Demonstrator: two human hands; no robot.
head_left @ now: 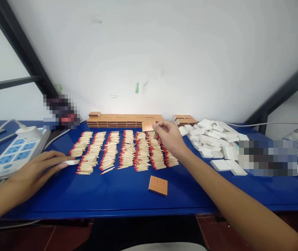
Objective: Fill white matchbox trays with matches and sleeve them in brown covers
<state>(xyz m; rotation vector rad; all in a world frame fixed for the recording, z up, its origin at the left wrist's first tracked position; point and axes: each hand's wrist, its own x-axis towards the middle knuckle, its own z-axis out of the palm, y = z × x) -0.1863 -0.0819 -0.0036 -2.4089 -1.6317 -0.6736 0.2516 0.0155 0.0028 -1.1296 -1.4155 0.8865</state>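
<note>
Between the thumb and fingers of my left hand is a small white matchbox tray, low over the blue table beside the leftmost pile of matches. My right hand reaches to the back, pinching a brown matchbox with red print. That box is in front of a long stack of brown matchboxes along the wall; whether they touch I cannot tell. Several rows of red-tipped matches lie between my hands. Another brown matchbox rests alone near the front.
A heap of white trays covers the right side, with a smaller stack of brown boxes behind it. On the left stands a power strip with cables. The table's front edge runs across below.
</note>
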